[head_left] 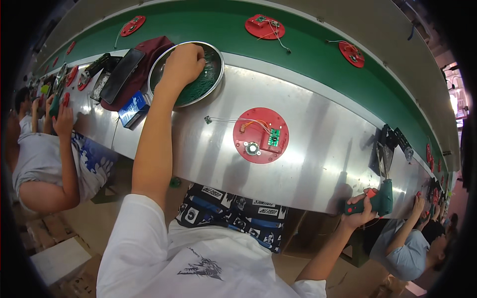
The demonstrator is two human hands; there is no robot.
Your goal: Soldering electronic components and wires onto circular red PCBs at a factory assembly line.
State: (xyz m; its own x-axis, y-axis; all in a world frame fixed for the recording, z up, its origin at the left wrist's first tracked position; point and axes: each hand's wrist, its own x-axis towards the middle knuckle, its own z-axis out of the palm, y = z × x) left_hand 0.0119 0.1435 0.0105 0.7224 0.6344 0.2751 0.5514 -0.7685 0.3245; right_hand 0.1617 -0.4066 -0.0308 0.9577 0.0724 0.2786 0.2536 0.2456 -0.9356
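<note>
My left hand (186,62) reaches into a round metal bowl (220,82) at the far left, its fingers curled down and closed. Whatever they may pinch is hidden. A pile of thin dark-green pieces (198,88) lies in the bowl. At the table's right front edge, my right hand (365,211) is wrapped round the handle of a green pistol-shaped tool (383,198) with a red trigger; its narrow tip points away from me. Between my hands a red disc (246,129) lies flat, bearing a small green circuit board, a round speaker-like part and loose thin wires.
Left of the bowl lie a maroon cloth (149,49), a dark phone-like slab (121,74) and a blue box (133,109). Black holders (392,141) stand at the right. More red discs (266,26) rest on the green belt (218,25). Co-workers sit on both sides.
</note>
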